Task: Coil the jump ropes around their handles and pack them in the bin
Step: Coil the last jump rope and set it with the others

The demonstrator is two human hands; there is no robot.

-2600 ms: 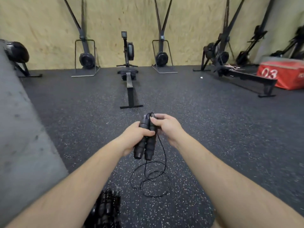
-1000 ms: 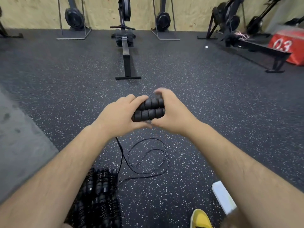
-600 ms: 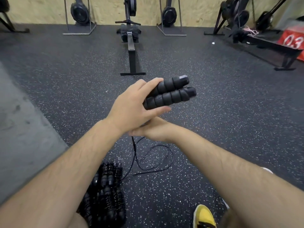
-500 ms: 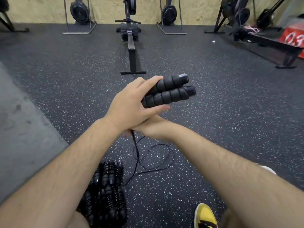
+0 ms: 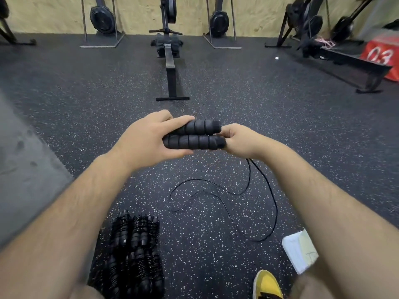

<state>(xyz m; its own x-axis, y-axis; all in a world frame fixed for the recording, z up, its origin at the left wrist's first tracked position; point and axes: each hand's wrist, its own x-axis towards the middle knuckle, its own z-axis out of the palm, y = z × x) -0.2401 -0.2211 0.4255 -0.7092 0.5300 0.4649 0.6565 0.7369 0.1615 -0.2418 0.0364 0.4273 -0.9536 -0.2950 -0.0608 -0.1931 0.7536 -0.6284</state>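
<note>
Left hand [image 5: 149,140] grips paired foam handles [image 5: 194,137]; right hand [image 5: 237,140] pinches cord [image 5: 224,199] at their end. Cord trails slack below handles: judged light, limp; guide it near the handles.

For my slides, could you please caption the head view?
Left hand grips paired handles; right hand holds cord trailing to floor.

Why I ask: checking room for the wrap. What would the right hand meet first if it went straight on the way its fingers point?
The right hand, holding the cord, points leftward at the ends of the jump rope handles, seemingly touching them.
</note>
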